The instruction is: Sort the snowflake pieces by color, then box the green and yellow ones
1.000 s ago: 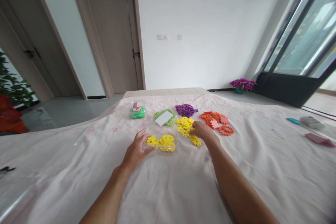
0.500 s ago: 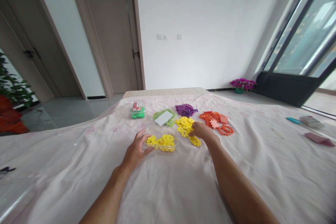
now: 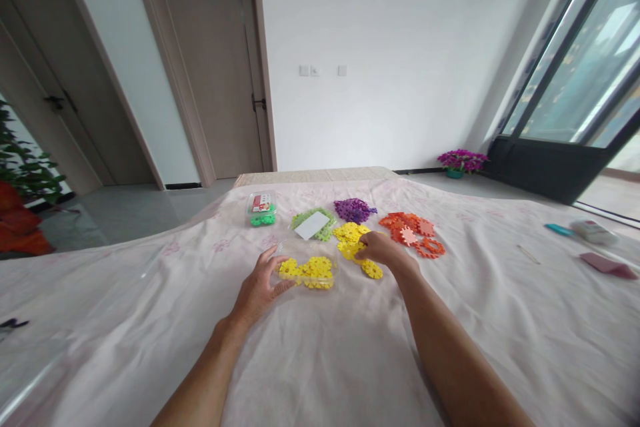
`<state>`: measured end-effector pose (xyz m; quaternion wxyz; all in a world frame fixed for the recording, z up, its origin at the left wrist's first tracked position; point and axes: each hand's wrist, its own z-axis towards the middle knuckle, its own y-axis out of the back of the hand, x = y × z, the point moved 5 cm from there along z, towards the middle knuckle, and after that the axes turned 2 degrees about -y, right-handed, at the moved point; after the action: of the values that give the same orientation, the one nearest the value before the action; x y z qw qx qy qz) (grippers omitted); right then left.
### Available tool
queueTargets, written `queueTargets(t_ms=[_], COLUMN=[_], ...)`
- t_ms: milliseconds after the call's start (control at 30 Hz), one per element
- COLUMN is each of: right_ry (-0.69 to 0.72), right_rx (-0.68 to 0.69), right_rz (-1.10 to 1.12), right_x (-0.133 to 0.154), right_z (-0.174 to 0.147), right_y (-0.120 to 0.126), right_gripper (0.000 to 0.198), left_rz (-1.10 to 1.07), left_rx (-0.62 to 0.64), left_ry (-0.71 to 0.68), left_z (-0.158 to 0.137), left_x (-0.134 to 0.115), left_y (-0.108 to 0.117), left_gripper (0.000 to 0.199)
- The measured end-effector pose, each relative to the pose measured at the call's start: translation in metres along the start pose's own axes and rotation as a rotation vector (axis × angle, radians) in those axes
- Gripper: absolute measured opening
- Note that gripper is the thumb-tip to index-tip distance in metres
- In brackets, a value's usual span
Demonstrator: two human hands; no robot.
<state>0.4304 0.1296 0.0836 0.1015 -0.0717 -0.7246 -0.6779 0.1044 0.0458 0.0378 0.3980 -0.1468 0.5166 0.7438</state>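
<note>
My left hand (image 3: 261,285) grips the left side of a clear plastic box (image 3: 336,273), fingers behind it and thumb along its front. Several yellow snowflake discs (image 3: 319,269) lie inside the box. Over a loose pile of yellow snowflake discs (image 3: 351,232), my right hand (image 3: 383,250) reaches in with fingers pinched at a yellow disc, its fingertips partly hidden. A single yellow disc (image 3: 372,269) lies just below that hand, at the near edge of the pile.
Behind are a lidded box of green discs (image 3: 262,209), light green discs (image 3: 327,231) under a white card (image 3: 312,225), and a purple pile (image 3: 353,209). Orange pieces (image 3: 407,228) lie right of my right hand. A pink cloth (image 3: 320,360) covers the surface.
My right hand has shifted slightly to the left over the yellow pile. My left hand and the box have stayed put.
</note>
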Motion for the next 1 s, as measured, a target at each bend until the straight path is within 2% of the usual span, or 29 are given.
queueTargets(t_ms=[67, 167, 300, 400, 500, 600, 667, 800, 1000], right_ry=[0.015, 0.063, 0.211, 0.283, 0.222, 0.065, -0.036, -0.106, -0.052], right_rx=[-0.05, -0.105, 0.036, 0.167, 0.132, 0.038, 0.08, 0.182, 0.233], right_rz=[0.031, 0.229, 0.597, 0.678, 0.472, 0.105, -0.047, -0.149, -0.089], right_x=[0.002, 0.01, 0.042, 0.063, 0.057, 0.028, 0.008, -0.009, -0.003], right_z=[0.0, -0.002, -0.013, -0.024, -0.026, -0.021, -0.018, -0.016, -0.017], right_y=[0.006, 0.014, 0.017, 0.017, 0.021, 0.028, 0.025, 0.013, 0.004], right_gripper=[0.016, 0.021, 0.027, 0.029, 0.027, 0.021, 0.017, 0.022, 0.025], left_rz=[-0.006, -0.013, -0.008, -0.004, -0.008, -0.005, 0.003, 0.013, 0.004], left_rx=[-0.002, -0.001, 0.01, 0.008, 0.003, 0.008, 0.004, 0.004, 0.008], left_ry=[0.01, 0.016, 0.029, 0.047, 0.04, 0.025, 0.017, 0.013, 0.014], left_z=[0.0, 0.001, 0.001, 0.0, 0.0, 0.0, 0.001, 0.001, 0.0], left_x=[0.0, 0.0, 0.0, 0.0, -0.001, 0.0, 0.002, 0.003, 0.0], left_y=[0.0, 0.001, 0.0, 0.0, 0.0, -0.001, -0.001, -0.001, 0.0], left_gripper=[0.053, 0.053, 0.054, 0.053, 0.052, 0.053, 0.054, 0.054, 0.053])
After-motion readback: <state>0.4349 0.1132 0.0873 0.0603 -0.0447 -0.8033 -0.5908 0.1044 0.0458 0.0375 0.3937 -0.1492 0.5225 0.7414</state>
